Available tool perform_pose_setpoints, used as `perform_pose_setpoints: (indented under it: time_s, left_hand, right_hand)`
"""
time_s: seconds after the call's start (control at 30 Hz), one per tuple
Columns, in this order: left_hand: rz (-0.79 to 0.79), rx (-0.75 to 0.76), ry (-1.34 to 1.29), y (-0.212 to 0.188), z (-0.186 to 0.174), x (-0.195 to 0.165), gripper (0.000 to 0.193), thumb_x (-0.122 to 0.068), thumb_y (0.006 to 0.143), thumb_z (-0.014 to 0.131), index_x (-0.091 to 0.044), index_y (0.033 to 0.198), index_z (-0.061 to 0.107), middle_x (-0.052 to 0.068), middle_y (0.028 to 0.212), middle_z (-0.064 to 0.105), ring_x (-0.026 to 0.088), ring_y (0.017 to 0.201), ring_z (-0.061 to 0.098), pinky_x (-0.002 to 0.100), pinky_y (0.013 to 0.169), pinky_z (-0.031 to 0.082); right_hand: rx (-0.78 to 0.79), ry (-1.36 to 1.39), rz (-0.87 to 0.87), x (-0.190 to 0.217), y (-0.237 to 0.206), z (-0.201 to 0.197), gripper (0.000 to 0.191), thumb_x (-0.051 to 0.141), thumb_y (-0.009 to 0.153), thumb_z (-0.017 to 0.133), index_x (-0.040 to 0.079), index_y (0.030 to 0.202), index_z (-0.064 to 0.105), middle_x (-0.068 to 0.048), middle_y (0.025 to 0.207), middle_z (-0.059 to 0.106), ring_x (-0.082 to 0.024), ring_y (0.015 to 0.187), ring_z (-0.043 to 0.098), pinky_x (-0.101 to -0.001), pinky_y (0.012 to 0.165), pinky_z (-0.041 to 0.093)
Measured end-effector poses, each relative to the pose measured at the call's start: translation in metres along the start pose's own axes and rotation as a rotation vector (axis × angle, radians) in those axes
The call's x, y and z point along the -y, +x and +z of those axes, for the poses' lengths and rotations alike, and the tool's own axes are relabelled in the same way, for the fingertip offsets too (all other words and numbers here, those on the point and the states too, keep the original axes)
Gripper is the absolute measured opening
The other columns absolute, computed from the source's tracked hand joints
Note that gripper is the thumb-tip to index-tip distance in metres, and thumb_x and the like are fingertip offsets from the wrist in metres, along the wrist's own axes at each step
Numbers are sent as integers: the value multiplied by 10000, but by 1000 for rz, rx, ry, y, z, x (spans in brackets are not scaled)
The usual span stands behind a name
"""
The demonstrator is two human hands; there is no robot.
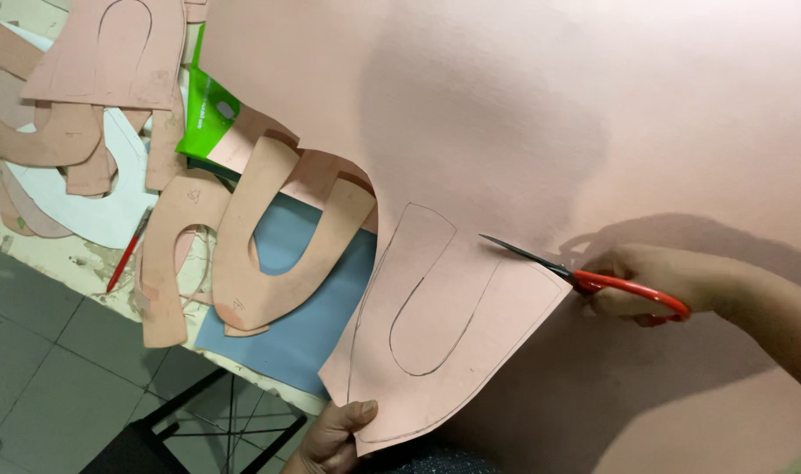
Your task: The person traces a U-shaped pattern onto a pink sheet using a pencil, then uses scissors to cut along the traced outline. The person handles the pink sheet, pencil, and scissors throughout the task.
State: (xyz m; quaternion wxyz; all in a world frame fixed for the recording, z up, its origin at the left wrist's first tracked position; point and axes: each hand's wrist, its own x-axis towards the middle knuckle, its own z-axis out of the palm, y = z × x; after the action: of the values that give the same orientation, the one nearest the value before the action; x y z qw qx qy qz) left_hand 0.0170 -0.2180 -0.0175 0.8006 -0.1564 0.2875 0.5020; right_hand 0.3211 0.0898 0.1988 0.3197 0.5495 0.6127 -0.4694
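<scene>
A large pink sheet (523,114) covers most of the view, with a U-shaped outline (436,290) drawn near its lower corner. My right hand (655,279) grips red-handled scissors (585,276), whose dark blades point left into a cut in the sheet beside the outline. My left hand (335,434) pinches the sheet's lower corner from below, thumb on top.
Several cut pink U-shaped pieces (269,246) lie on a blue sheet (304,325) and a white sheet (84,193) on the worn tabletop. A red pencil (128,250) and a green packet (209,110) lie among them. Below are a tiled floor (40,369) and a black stool frame (190,430).
</scene>
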Motion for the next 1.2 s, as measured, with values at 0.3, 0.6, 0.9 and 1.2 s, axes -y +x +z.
perform_pose_setpoints:
  time_s: [0.3, 0.6, 0.9, 1.2]
  left_hand:
    - [-97, 131, -108, -2, 10, -2, 755, 43, 781, 743, -10, 1450, 398, 211, 1333, 594, 309, 1219, 641, 441, 1011, 577]
    - [-79, 158, -90, 1, 19, -6, 781, 28, 802, 758, 17, 1478, 368, 225, 1360, 584, 318, 1252, 617, 433, 1020, 566]
    - [-120, 282, -158, -8, 42, -10, 783, 18, 818, 745, -28, 1489, 345, 196, 1372, 578, 292, 1263, 614, 423, 1042, 570]
    - [-121, 254, -141, -17, 39, -8, 786, 47, 819, 704, -33, 1499, 319, 211, 1382, 559, 302, 1264, 615, 438, 1044, 572]
  right_hand:
    - [60, 10, -54, 5, 12, 5, 276, 306, 894, 643, 55, 992, 707, -50, 651, 638, -133, 550, 593, -289, 488, 474]
    - [-56, 119, -91, 15, 14, 24, 613, 532, 937, 596, -4, 639, 590, -102, 511, 578, -199, 427, 559, -350, 420, 438]
    - [-75, 170, -153, 24, 37, 23, 319, 207, 868, 558, 7, 1019, 755, -86, 569, 619, -158, 463, 542, -335, 426, 441]
    - [-134, 49, -38, 28, 49, 9, 244, 190, 959, 596, 52, 1105, 736, -115, 602, 640, -189, 453, 511, -350, 447, 435]
